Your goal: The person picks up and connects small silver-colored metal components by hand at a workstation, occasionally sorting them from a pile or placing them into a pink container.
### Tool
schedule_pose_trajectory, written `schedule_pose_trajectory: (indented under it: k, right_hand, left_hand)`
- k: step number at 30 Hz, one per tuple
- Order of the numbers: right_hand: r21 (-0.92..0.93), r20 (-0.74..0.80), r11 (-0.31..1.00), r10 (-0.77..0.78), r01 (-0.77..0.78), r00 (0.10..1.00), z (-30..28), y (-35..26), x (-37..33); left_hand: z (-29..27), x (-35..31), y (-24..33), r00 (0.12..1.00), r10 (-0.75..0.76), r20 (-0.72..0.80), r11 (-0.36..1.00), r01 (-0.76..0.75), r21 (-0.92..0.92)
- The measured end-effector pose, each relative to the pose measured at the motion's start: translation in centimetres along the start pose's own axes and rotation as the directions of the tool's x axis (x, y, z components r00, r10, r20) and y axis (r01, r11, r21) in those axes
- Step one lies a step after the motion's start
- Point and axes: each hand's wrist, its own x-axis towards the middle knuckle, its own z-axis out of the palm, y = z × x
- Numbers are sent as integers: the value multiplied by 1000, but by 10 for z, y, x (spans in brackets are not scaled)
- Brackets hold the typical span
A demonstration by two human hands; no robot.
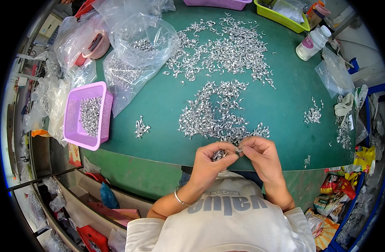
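Note:
My left hand (pixel 212 161) is curled round a small bunch of shiny silver metal clasps (pixel 219 155). Its thumb and forefinger meet the fingertips of my right hand (pixel 261 154), which pinches a tiny silver clasp (pixel 238 149); the fingers partly hide it. Both hands are at the near edge of the green table (pixel 158 143). Just beyond them lies a loose heap of the same curved silver pieces (pixel 211 111). A larger spread of pieces (pixel 238 46) covers the table farther back.
A purple basket (pixel 102 126) of silver pieces stands at the left, beside clear plastic bags (pixel 131 84). Small piles lie at left (pixel 141 127) and right (pixel 312 114). A white bottle (pixel 312 43) and a yellow-green basket (pixel 299 27) stand at the back right.

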Motion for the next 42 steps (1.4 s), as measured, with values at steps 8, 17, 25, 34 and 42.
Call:
schedule_pose_trajectory:
  k: [8, 17, 25, 34, 42]
  right_hand:
    - [-41, 78, 997, 67, -64, 995, -3, 9, 4]
    - [-975, 146, 38, -641, 221, 753, -45, 14, 80]
    - [-927, -30, 331, -529, 174, 848, -42, 18, 75]
    - [-957, 143, 135, -549, 256, 824, -39, 14, 66]
    - [-964, 174, 143, -299, 225, 938, -43, 7, 54]
  left_hand:
    - [-6, 3, -1, 998, -47, 40, 999, 48, -23]
    - [-5, 10, 4, 982, -46, 185, 878, 128, -460]
    - [-5, 12, -4, 991, -129, 38, 969, 134, -208]
    - [-7, 14, -13, 986, -157, 54, 969, 164, -187]
    - [-5, 11, -15, 984, -171, 38, 965, 175, -197]
